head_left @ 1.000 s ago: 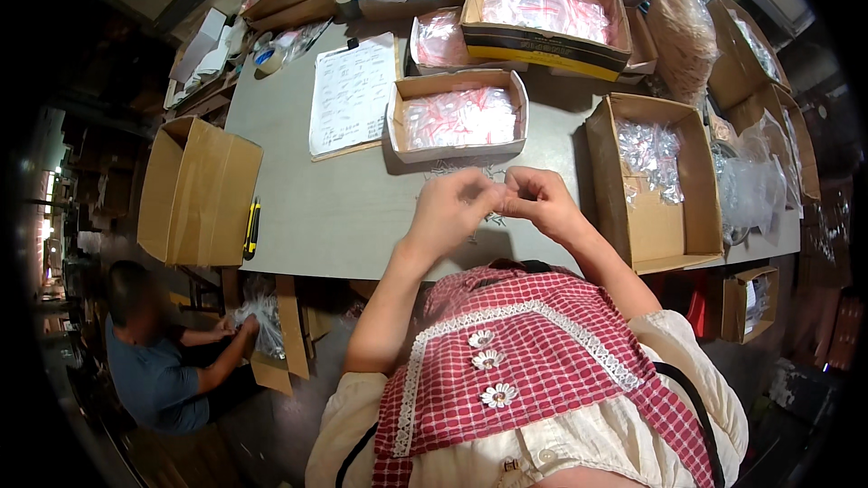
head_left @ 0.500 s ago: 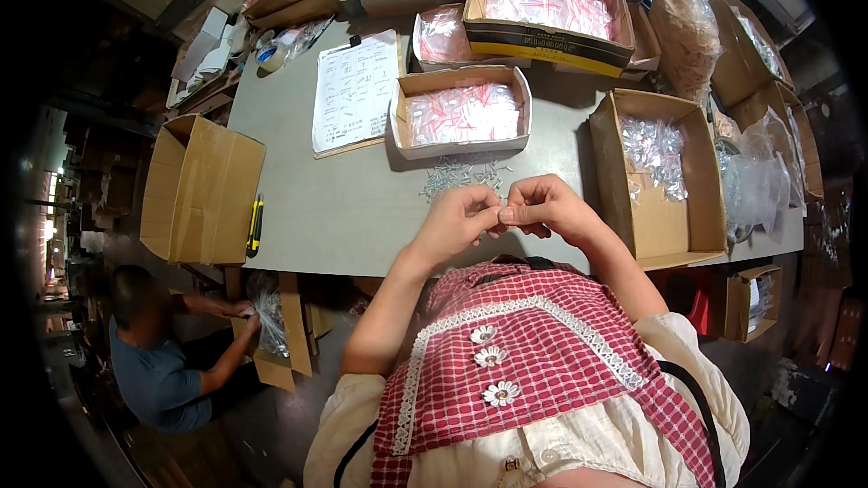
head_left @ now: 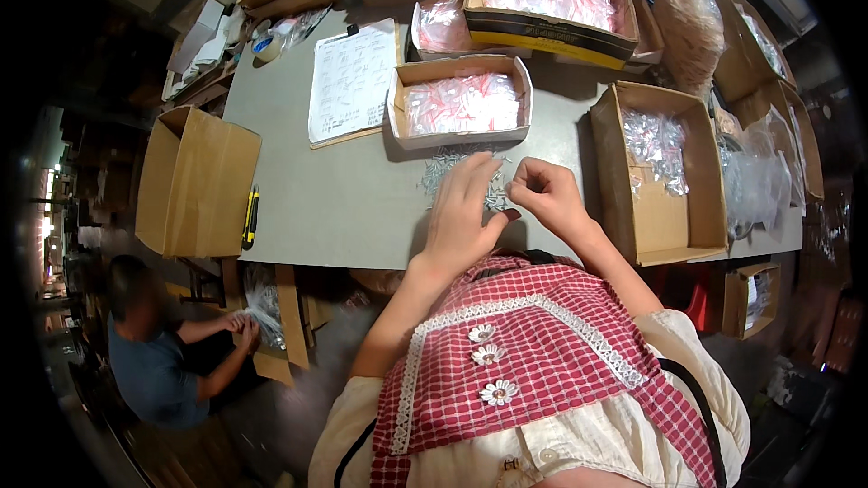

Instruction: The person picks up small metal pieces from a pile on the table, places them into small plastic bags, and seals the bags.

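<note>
My left hand (head_left: 459,210) reaches over a loose pile of small silver screws (head_left: 438,175), its fingers stretched out and the thumb apart. The fingertips lie at the far part of the pile and hide some of it. Just right of the pile, my right hand (head_left: 551,197) has thumb and index finger pinched together; whatever may be between them is hidden. Beyond the pile stands a shallow white-sided carton (head_left: 463,139), with small clear zip bags (head_left: 466,101) with red strips inside.
An open brown box (head_left: 665,226) holding packed small bags stands at right. Farther back are a black-and-yellow carton (head_left: 551,40) of bags and a clipboard with a sheet (head_left: 351,81). At left are a cardboard box (head_left: 194,185) and a yellow-black cutter (head_left: 250,217). A co-worker (head_left: 158,352) handles a plastic bag below left.
My hands were together, fingertips touching, in front of the pile. They have parted: the left has opened and moved forward over the screws, the right has shifted slightly right and forward.
</note>
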Available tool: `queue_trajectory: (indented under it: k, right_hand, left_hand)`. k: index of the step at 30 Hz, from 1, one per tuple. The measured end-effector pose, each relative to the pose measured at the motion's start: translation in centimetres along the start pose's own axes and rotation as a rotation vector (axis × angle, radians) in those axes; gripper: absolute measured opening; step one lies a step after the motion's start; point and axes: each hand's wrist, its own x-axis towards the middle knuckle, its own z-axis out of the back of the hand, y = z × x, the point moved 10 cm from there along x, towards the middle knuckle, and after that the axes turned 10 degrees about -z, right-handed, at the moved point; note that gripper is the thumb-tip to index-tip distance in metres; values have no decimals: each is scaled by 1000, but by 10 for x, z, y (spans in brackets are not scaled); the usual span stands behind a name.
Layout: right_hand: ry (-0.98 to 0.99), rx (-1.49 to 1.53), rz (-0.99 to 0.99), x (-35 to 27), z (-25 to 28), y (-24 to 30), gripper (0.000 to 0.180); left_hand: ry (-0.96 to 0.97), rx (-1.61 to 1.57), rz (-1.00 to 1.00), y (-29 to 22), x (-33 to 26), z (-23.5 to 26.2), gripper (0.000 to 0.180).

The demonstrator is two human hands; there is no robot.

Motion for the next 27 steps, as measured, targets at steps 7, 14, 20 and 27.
queue_trajectory:
  k: [7, 14, 20, 27]
  right_hand:
    - [177, 213, -162, 9, -18, -14, 22]
    - [-92, -777, 163, 26, -22, -29, 53]
    - [106, -820, 258, 40, -67, -48, 54]
    - [108, -278, -39, 70, -36, -74, 12]
  left_hand:
    - [11, -40, -42, 16, -13, -3, 31]
    - [-86, 67, 149, 58, -39, 7, 29]
    - [-144, -6, 318, 86, -61, 12, 29]
    - [-155, -68, 406, 94, -71, 9, 28]
